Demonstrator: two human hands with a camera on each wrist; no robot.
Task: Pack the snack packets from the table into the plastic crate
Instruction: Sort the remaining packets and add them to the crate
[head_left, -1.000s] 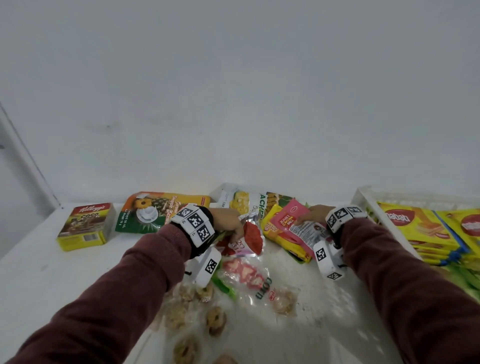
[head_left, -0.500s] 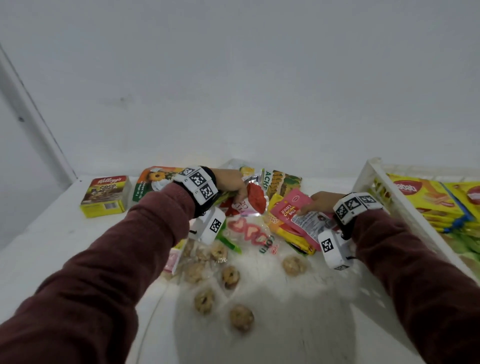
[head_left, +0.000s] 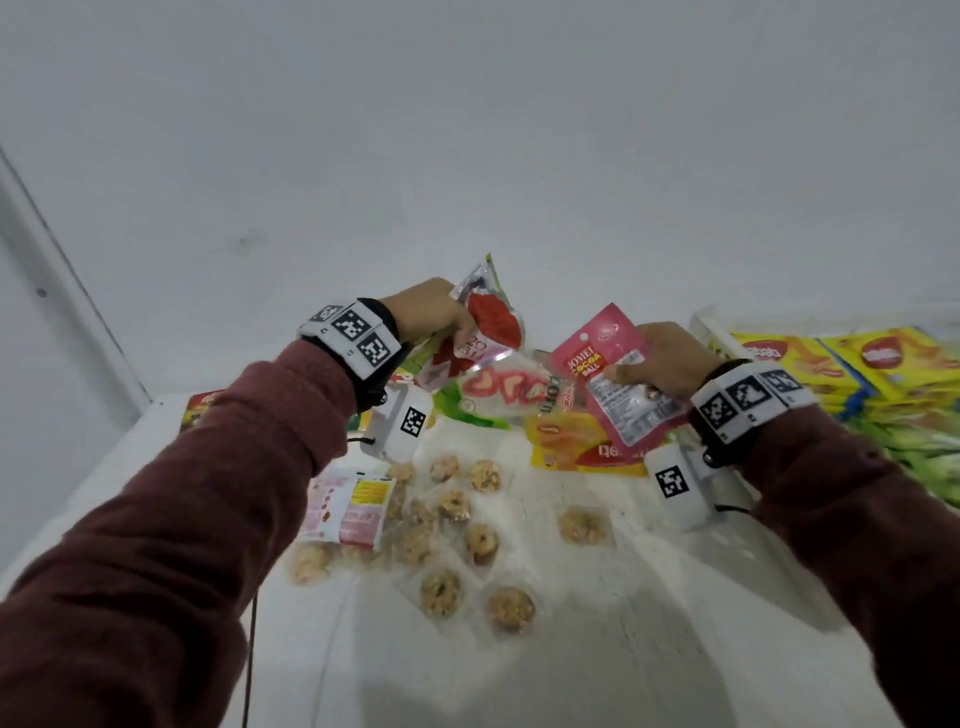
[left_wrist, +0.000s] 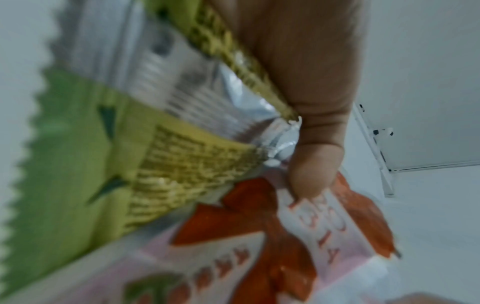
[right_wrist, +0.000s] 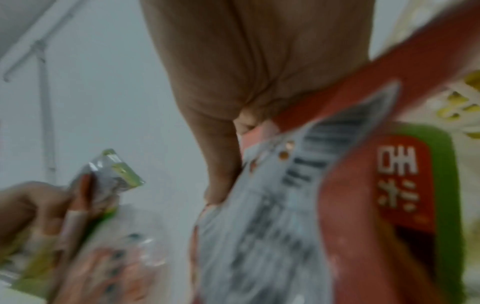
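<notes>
Left grip: the left hand (head_left: 434, 312) pinches a bunch of packets at their upper edges: a red-and-white glossy sachet (head_left: 485, 332) in front and a green-and-yellow foil packet with a serrated edge (left_wrist: 78, 164) behind it; the thumb (left_wrist: 311, 174) presses on the sachet.
Right grip: the right hand (head_left: 670, 364) is curled round a pink plastic pouch with a white label panel (head_left: 613, 379), thumb on the label side.
Change: a second ago both hands lay low among the pile with these packets on the white surface (head_left: 597, 649); both are now raised clear of it with their loads.
Meaning: judged as pickup complete, transfer not yet begun.
Destination: the white plastic crate (head_left: 709, 325) stands at the right edge, already holding yellow wafer packs (head_left: 810, 364); the right hand is near its rim, the left well apart.
Remaining on the surface: a clear bag printed with red hearts (head_left: 511, 389), a flat yellow-and-orange packet (head_left: 587, 447), a pink-and-white packet (head_left: 348, 506), and several clear-wrapped round cookies (head_left: 441, 592).
Risk: the left load is held by edges only; a packet may slip in transit.
Progress: judged partway, much still unpacked.
</notes>
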